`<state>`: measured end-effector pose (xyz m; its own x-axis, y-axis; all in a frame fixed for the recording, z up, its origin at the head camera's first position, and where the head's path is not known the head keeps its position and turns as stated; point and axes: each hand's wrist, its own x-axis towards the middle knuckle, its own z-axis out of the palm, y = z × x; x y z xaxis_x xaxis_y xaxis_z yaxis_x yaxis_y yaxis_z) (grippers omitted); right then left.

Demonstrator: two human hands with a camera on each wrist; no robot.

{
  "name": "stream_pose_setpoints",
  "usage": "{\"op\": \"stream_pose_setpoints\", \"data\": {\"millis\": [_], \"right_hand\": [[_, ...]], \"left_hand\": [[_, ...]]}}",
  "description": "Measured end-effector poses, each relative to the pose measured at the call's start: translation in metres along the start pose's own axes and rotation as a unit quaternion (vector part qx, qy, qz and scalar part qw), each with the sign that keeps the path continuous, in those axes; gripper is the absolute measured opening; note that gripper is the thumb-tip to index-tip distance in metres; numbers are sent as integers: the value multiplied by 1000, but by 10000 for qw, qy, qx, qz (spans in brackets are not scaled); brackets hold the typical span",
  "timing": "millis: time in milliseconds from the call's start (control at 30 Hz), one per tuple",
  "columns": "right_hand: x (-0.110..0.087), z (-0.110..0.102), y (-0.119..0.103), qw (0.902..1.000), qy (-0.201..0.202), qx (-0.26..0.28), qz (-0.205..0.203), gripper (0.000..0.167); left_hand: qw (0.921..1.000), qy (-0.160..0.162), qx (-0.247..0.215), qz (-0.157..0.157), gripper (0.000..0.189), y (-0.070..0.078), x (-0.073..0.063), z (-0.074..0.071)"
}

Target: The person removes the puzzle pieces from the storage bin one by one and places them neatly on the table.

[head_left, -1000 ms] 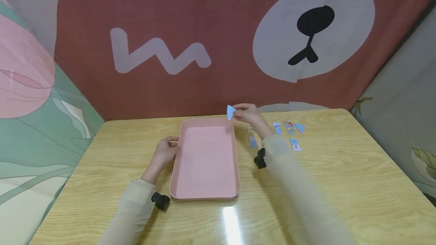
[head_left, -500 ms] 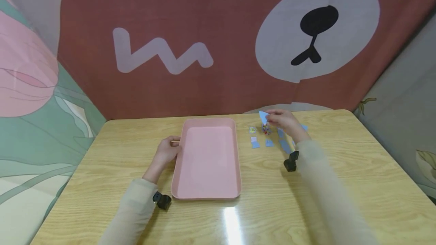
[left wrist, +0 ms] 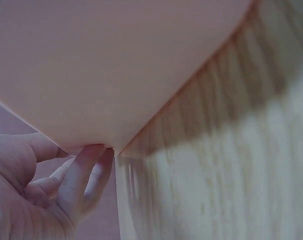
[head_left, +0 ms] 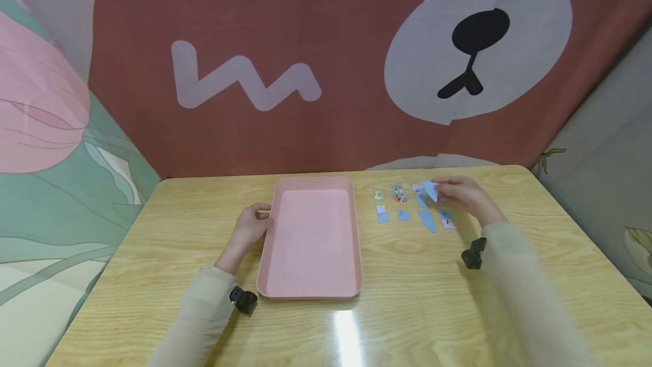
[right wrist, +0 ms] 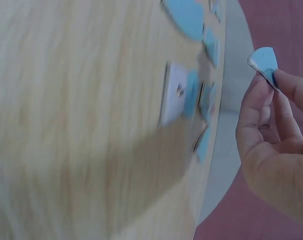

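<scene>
A pink tray [head_left: 309, 242] lies on the wooden table. My left hand [head_left: 251, 224] grips its left rim; in the left wrist view the fingers [left wrist: 76, 187] press against the tray wall [left wrist: 121, 65] from outside. Between thumb and fingertips my right hand [head_left: 464, 194] pinches a light-blue cardboard puzzle piece [head_left: 430, 190]. That same puzzle piece [right wrist: 264, 61] is raised off the table in the right wrist view. Below and beside it lie several other puzzle pieces, among them a blue-and-white one [head_left: 447, 220], a long blue one [head_left: 427, 220] and a multicoloured one [head_left: 399, 192].
Nearer the tray lie a yellow-green piece [head_left: 378, 195], a white-and-blue piece [head_left: 382, 214] and a small blue piece [head_left: 403, 215]. A red-brown cloth [head_left: 244, 140] with a printed bear rises behind the table's back edge.
My right hand has moved right with the blue puzzle piece, from over the tray's far right corner to above the other pieces. My left hand stays on the tray.
</scene>
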<state>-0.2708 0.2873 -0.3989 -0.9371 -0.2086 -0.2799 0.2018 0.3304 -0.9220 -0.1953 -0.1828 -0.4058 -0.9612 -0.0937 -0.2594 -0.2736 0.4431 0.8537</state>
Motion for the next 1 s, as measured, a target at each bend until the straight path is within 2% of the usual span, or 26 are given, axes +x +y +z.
{"op": "stream_pose_setpoints", "data": {"millis": [400,567,633,900,1000], "right_hand": [[-20,-29,23,9997,-135,173,55,44],[-28,-39,32,9993,-149,311,106,20],[-30,-42,35,9991,-168,354,175,16],[-36,-51,42,9986,-198,130,467,25],[-37,-54,44,9975,-222,264,623,18]], "left_hand": [[9999,81,69,17,43,-2,1,0],[9999,54,124,21,43,0,0,0],[9999,47,119,20,43,0,0,0],[9999,57,102,36,44,-1,1,1],[9999,39,87,36,44,-2,2,1]]}}
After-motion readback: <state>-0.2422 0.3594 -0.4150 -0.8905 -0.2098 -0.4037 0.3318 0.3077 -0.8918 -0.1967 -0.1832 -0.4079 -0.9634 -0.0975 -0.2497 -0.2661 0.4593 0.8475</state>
